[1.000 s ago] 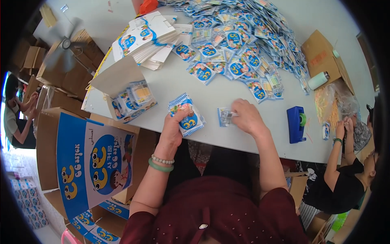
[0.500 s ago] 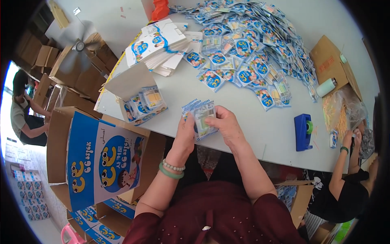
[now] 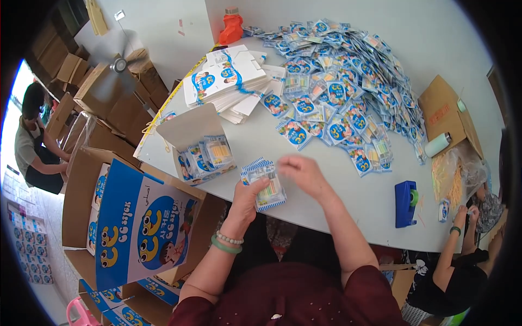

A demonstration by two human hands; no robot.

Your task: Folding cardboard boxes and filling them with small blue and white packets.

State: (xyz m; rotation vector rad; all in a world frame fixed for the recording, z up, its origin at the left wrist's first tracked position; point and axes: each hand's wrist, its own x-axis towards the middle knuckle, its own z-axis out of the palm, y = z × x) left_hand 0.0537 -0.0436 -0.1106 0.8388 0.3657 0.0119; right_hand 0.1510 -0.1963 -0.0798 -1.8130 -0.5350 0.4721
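A small stack of blue-and-white snack packets (image 3: 269, 196) with clear windows is gripped in my left hand (image 3: 249, 200), its thumb lying across the top packet. Just right of the stack, my right hand (image 3: 304, 175) hovers over the table, slightly blurred. Its fingers are loosely bent with the thumb apart, and I see nothing in them. Left of my hands stands a white carton with its lid up, an open display box (image 3: 209, 175) with several packets inside. A large heap of the same packets (image 3: 340, 98) spreads across the far side of the table.
Flat white cartons (image 3: 225, 81) are stacked beyond the display box. A blue tape dispenser (image 3: 405, 204) stands at the right, near a bottle (image 3: 437, 145) and a cardboard box (image 3: 443, 111). A large blue-and-white shipping carton (image 3: 144, 225) is at my left. Two other people work at the sides.
My right hand has come off the packets and moved away to the right of them. My left hand keeps the stack. The whole view has shifted, so the table sits lower in the picture.
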